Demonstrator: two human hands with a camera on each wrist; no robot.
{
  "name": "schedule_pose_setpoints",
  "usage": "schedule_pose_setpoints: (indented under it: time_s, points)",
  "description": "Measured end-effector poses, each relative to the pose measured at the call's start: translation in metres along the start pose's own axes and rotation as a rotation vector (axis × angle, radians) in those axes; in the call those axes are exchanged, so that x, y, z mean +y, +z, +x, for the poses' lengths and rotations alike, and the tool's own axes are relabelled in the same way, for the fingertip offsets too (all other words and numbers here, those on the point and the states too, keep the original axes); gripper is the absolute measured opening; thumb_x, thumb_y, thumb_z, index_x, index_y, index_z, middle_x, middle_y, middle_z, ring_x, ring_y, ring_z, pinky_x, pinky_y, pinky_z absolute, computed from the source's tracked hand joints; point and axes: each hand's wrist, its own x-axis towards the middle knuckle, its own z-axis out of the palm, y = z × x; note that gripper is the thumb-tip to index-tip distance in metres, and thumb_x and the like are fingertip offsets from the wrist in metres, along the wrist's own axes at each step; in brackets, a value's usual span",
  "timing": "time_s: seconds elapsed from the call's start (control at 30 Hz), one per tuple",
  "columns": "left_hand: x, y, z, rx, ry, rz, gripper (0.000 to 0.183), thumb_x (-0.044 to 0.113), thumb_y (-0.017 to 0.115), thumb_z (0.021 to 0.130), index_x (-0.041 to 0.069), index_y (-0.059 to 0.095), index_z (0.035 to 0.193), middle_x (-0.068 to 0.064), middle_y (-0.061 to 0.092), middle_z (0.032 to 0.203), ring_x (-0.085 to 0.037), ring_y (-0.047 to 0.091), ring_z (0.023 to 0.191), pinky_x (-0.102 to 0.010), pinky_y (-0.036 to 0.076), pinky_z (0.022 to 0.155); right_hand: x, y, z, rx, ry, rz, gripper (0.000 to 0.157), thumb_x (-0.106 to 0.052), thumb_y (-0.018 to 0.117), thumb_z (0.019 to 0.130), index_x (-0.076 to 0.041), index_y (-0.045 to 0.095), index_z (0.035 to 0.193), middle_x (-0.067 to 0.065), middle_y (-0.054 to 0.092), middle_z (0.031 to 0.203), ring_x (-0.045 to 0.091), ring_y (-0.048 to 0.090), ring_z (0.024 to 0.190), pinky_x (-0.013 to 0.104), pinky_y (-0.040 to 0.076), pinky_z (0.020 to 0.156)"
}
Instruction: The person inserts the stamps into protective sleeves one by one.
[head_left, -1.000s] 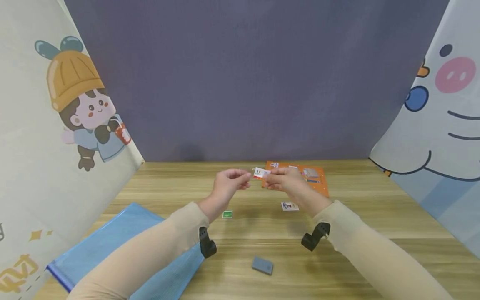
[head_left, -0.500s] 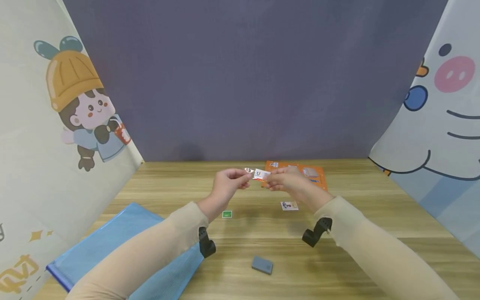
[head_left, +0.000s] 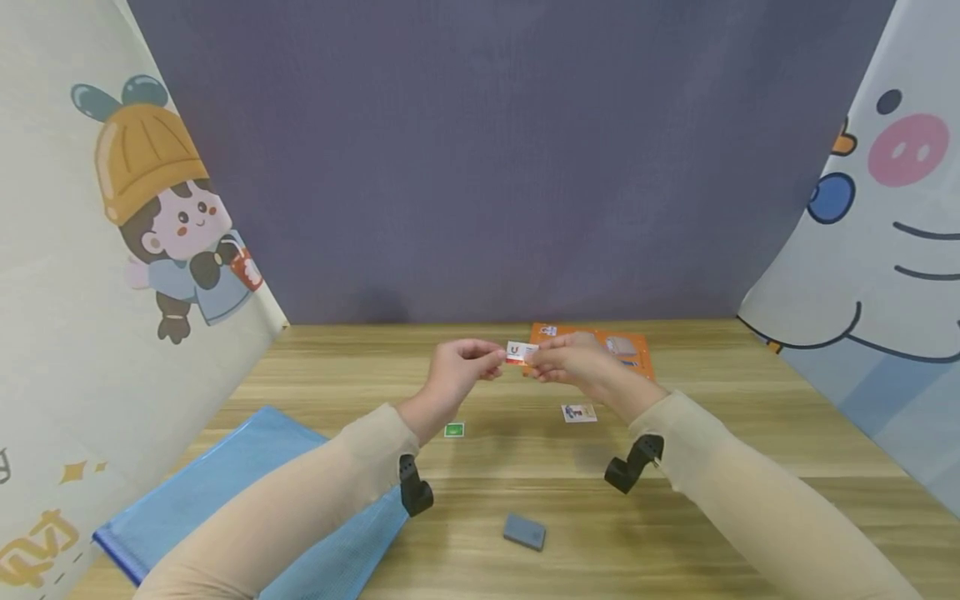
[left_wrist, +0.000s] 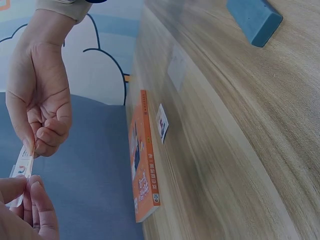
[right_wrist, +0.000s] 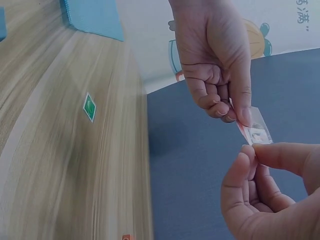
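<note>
Both hands meet above the table's far side at a small white packet [head_left: 517, 352] with a red lower edge and a red and dark U-shaped mark. My left hand [head_left: 459, 367] pinches its left end between thumb and fingertips. The opposite end is pinched by my right hand [head_left: 581, 365]. In the right wrist view, clear film shows round the packet [right_wrist: 259, 133], and its ends are covered by the fingertips. Just behind the right hand lies an orange book [head_left: 640, 352], flat on the table. Below the hands are a small picture card [head_left: 579, 413] and a small green card [head_left: 454, 429].
A grey-blue block [head_left: 524, 532] lies on the wooden table [head_left: 675, 533] near the front. To the left is a blue zip pouch [head_left: 247, 483], partly under my left forearm. A dark cloth wall [head_left: 480, 167] rises behind the table, with printed walls at both sides.
The packet has turned from slightly tilted to more level and facing me. A bright glint on its clear film at the left fingertips half a second ago is gone. Both hands stay nearly in place.
</note>
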Motion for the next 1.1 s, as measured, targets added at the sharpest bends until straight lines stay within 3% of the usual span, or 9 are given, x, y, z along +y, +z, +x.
schedule_pose_setpoints:
  time_s: [0.33,0.47,0.57,0.73,0.93,1.1]
  points:
    - [-0.001,0.002,-0.002,-0.009,-0.032,-0.012,0.019,0.014,0.070,0.089,-0.001,0.072,0.101,-0.019,0.071,0.099,-0.010,0.065,0.069,-0.033,0.060,0.078,-0.002,0.000,-0.002,0.018,0.008,-0.042,0.027,-0.010,0.066,0.091,0.005,0.058,0.113,0.004,0.067,0.089,0.014,0.066,0.082,0.036,0.056,0.091]
    - [-0.001,0.001,-0.002,-0.020,-0.039,-0.007,0.019,0.016,0.071,0.089,0.000,0.072,0.100,-0.014,0.072,0.093,-0.010,0.066,0.070,-0.034,0.060,0.079,-0.002,0.000,-0.002,0.024,0.009,-0.050,0.024,-0.010,0.067,0.090,0.003,0.059,0.110,0.007,0.068,0.093,0.017,0.066,0.084,0.038,0.056,0.092]
    - [-0.002,0.001,-0.002,-0.032,-0.043,-0.012,0.019,0.016,0.072,0.088,0.001,0.072,0.100,-0.010,0.073,0.090,-0.011,0.068,0.072,-0.033,0.060,0.078,-0.001,0.000,0.000,0.020,0.006,-0.058,0.027,-0.009,0.067,0.091,0.005,0.059,0.112,0.006,0.068,0.092,0.014,0.066,0.081,0.035,0.057,0.089]
    - [-0.003,0.001,-0.001,-0.042,-0.053,-0.029,0.021,0.016,0.072,0.088,0.001,0.072,0.102,-0.015,0.073,0.096,-0.015,0.070,0.076,-0.034,0.060,0.081,0.001,-0.001,0.003,0.005,0.000,-0.072,0.035,-0.010,0.066,0.091,0.008,0.055,0.119,0.007,0.067,0.095,0.014,0.066,0.083,0.036,0.056,0.092]
    - [-0.003,0.000,-0.001,-0.044,-0.046,-0.056,0.023,0.014,0.069,0.090,-0.003,0.070,0.104,-0.019,0.072,0.099,-0.010,0.068,0.071,-0.036,0.060,0.082,0.003,-0.008,0.005,-0.003,-0.039,-0.074,0.036,-0.012,0.063,0.094,0.007,0.055,0.123,0.008,0.068,0.095,0.016,0.068,0.085,0.044,0.052,0.099]
    - [-0.005,-0.001,0.000,-0.056,-0.052,-0.096,0.023,0.012,0.070,0.089,-0.006,0.069,0.104,-0.016,0.073,0.093,-0.010,0.068,0.069,-0.033,0.061,0.079,0.006,-0.012,0.006,-0.025,-0.070,-0.060,0.032,-0.010,0.060,0.095,0.009,0.055,0.121,0.006,0.069,0.090,0.017,0.068,0.085,0.042,0.054,0.096]
